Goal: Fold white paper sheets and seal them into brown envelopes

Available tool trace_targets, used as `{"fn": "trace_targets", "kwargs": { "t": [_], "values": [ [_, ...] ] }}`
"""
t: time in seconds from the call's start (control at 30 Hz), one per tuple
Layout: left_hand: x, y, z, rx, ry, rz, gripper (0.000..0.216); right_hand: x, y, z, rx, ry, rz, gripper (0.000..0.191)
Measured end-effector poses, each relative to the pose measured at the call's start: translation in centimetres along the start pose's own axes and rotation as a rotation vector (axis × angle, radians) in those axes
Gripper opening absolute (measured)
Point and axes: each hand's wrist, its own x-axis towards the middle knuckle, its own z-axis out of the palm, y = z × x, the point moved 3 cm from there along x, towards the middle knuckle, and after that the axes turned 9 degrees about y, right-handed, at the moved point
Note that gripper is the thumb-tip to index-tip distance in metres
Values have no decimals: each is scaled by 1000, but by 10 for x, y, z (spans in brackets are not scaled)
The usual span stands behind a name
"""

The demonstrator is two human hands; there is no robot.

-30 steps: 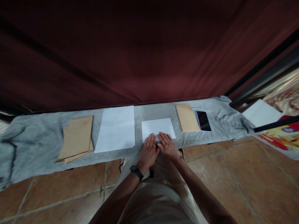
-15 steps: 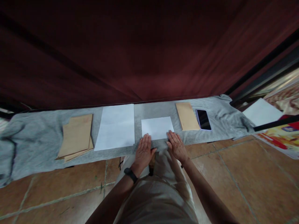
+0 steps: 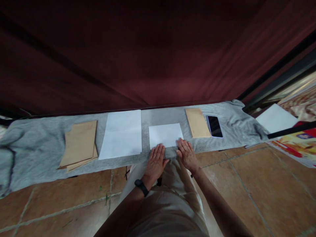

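Observation:
A small white sheet of paper (image 3: pixel 165 134), perhaps folded, lies flat on the grey cloth (image 3: pixel 161 115) in front of me. My left hand (image 3: pixel 155 162) rests flat with its fingertips on the sheet's near edge, left of the middle. At the near right corner, the fingers of my right hand (image 3: pixel 186 153) lie stretched out on the paper. Neither hand grips anything. To the left is a larger stack of white paper (image 3: pixel 122 133). A brown envelope (image 3: pixel 198 122) lies just right of the small sheet.
Several brown envelopes (image 3: pixel 80 143) overlap at the left. A phone (image 3: pixel 214 126) lies right of the single envelope. Dark red curtain (image 3: pixel 158 59) hangs behind the narrow cloth-covered surface. Tiled floor (image 3: pixel 234 177) lies below, with a white sheet (image 3: pixel 276 118) off to the right.
My left hand has slid a little to the right along the small sheet's near edge. My right hand and the paper stay nearly where they were.

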Motion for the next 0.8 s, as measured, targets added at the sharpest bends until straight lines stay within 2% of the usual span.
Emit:
{"fn": "trace_targets", "kwargs": {
  "t": [0.27, 0.63, 0.8],
  "values": [
    [-2, -3, 3, 37, -27, 18, 63, 15, -37, 10, 94, -89, -186, 52],
    [-1, -1, 1, 82, -9, 34, 63, 72, -23, 34, -31, -65, -173, 50],
    [1, -1, 0, 55, 5, 20, 62, 97, -20, 37, -32, -84, -145, 51]
  ]
}}
